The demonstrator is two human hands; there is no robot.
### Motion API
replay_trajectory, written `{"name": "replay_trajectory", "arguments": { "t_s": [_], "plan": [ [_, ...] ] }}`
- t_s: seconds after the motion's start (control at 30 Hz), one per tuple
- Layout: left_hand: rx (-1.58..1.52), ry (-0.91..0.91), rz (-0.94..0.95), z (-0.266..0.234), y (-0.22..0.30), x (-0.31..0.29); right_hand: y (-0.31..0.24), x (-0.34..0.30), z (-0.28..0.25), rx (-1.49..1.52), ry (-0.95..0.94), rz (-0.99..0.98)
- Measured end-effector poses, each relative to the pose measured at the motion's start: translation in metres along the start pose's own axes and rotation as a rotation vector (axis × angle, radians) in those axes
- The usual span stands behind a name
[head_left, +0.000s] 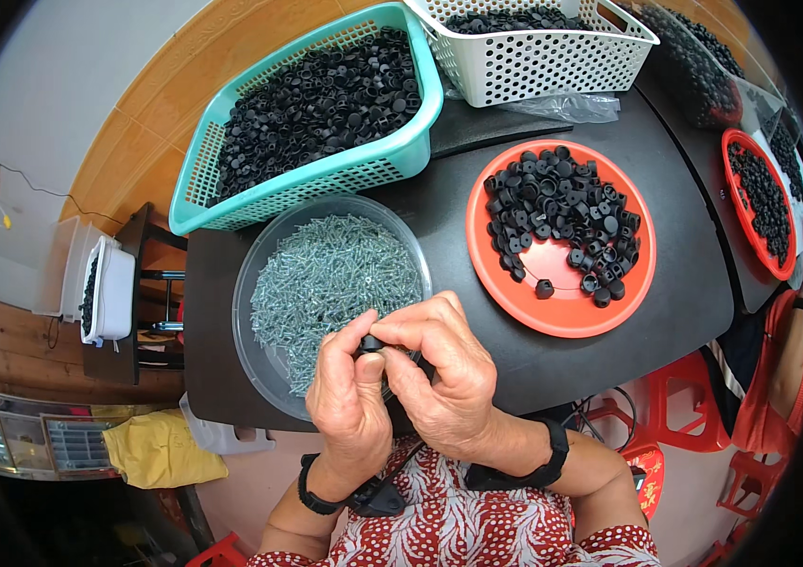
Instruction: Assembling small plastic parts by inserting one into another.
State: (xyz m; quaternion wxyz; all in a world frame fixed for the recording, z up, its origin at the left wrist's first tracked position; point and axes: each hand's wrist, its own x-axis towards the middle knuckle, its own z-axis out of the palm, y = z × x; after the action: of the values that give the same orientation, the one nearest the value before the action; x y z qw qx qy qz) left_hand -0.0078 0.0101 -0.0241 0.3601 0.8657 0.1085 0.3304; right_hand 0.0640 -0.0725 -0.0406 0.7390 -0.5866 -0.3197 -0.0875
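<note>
Close together over the near rim of a clear round tub [243,333], both my hands are closed in pinches. A small black plastic cap [370,345] sits between the thumb and fingers of my left hand [348,402]. My right hand [444,369] grips the same cap from the other side, its index fingertip against it. Whether a screw is also in the fingers is hidden. Silvery screws [335,274] fill the tub behind my hands. To the right, a red plate [562,317] bears a heap of loose black caps [557,203].
A teal basket [326,175] full of black parts stands at the far left of the dark table [458,227]. Behind the plate is a white perforated basket [553,66] of similar parts, with a clear plastic bag [581,109] by it. Another red plate [737,151] lies far right.
</note>
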Motion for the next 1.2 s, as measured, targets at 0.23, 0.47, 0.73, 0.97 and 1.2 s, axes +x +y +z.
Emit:
{"name": "replay_trajectory", "arguments": {
  "t_s": [0.23,0.47,0.73,0.97,1.2],
  "plan": [
    [-0.306,-0.023,-0.189,-0.003,0.002,0.002,0.0,-0.002,0.0,0.034,-0.019,0.073],
    [-0.23,0.049,-0.186,0.001,0.003,0.001,-0.004,-0.001,0.002,0.029,-0.013,0.047],
    [0.071,0.148,0.06,0.004,-0.002,0.006,-0.01,-0.008,0.009,0.103,-0.015,0.184],
    [0.028,0.054,0.001,0.0,0.004,0.008,-0.008,-0.011,-0.005,0.334,-0.071,0.365],
    [0.198,0.063,0.14,0.006,-0.004,0.011,-0.011,-0.011,-0.002,0.344,-0.075,0.379]
  ]
}}
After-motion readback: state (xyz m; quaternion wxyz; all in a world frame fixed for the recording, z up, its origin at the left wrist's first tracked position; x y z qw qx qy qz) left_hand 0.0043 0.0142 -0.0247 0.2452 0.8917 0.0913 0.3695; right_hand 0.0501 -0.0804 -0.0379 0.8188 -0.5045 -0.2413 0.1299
